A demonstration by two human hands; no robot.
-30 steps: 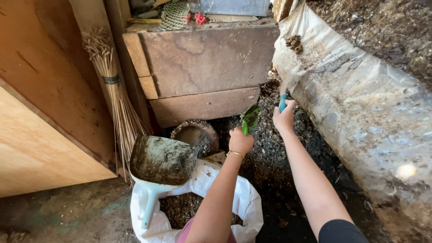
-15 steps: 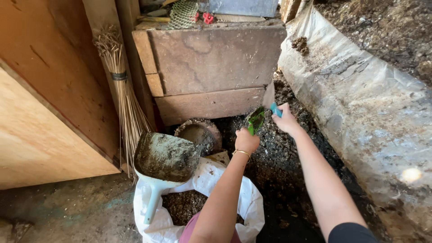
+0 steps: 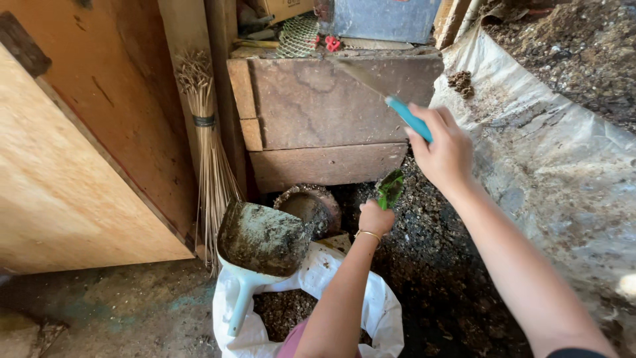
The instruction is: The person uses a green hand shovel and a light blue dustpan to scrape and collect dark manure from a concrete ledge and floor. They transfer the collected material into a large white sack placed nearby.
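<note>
— What have you got in each hand?

— My right hand (image 3: pixel 445 149) is raised, fingers wrapped tight round the blue handle of a knife (image 3: pixel 391 101), its blade pointing up and left across the old wooden box (image 3: pixel 331 109); my left hand (image 3: pixel 375 217) is lower, fingers pinched shut on a green leafy cutting (image 3: pixel 391 187) that stands up out of my fist, just above the dark soil heap (image 3: pixel 437 265).

— So which step is this?

— Trimming, I'd judge; the cutting is gripped and the blade is lifted clear of it, the two well apart; the cut itself is not being made at this instant.

— And the next move?

— It would call for bringing the edge down to the stem and keeping the left hand steady, thumb out of the blade's path; I can't tell how sharp the blade is, it blurs against the wood.

— What else is around you?

— A soil-caked scoop (image 3: pixel 262 242) with a pale blue handle rests on the white sack (image 3: pixel 384 318) of potting mix near my left forearm; a rusty round pot (image 3: pixel 310 207) sits behind it; a straw broom (image 3: pixel 209 159) leans on the plywood wall; grey plastic sheeting (image 3: pixel 556 172) covers the slope to the right.
</note>
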